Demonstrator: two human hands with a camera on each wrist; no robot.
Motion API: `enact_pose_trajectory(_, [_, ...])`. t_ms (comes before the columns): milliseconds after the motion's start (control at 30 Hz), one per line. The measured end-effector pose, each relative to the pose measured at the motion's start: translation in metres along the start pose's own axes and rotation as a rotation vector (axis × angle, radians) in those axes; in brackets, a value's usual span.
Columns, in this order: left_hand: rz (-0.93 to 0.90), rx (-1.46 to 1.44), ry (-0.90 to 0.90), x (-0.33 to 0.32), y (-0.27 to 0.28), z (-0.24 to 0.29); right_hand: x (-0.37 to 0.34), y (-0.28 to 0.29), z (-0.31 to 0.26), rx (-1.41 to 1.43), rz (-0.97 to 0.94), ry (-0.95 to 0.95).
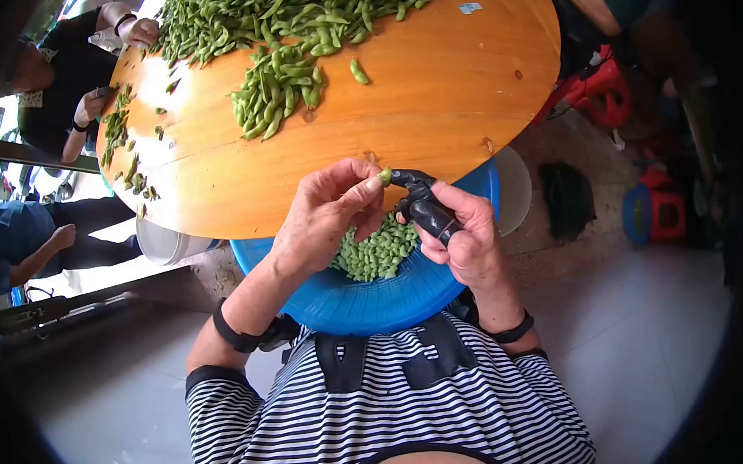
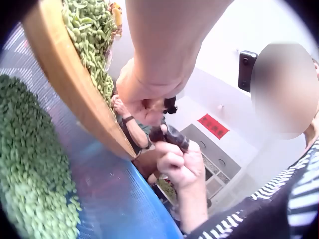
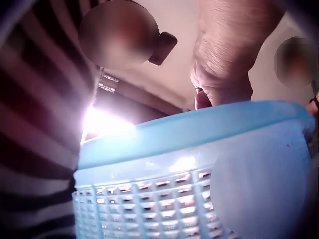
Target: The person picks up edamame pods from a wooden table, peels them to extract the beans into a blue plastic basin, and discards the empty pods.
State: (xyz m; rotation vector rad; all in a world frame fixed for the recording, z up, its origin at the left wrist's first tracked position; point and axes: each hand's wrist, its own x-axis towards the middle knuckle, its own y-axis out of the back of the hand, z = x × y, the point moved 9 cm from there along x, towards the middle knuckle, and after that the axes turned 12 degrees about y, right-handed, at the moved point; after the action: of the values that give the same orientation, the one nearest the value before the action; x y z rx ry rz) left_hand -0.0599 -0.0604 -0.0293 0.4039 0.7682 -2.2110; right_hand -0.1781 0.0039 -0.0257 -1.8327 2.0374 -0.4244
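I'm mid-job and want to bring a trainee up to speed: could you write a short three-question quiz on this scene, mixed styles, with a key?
1. True or false: the blue basket is empty.
2. The left hand pinches: a) a red box; b) a small green piece; c) a white bowl.
3. Fill in: whole green pods are heaped on the wooden ____.

Key:
1. False; it holds loose green beans.
2. b
3. table
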Motion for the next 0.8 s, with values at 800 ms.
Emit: enact_pose_trajectory(800, [0.209, -0.042, -0.087, -0.011, 0.002, -0.031, -0.007, 0.006, 0.02, -0.041, -0.015, -0.048])
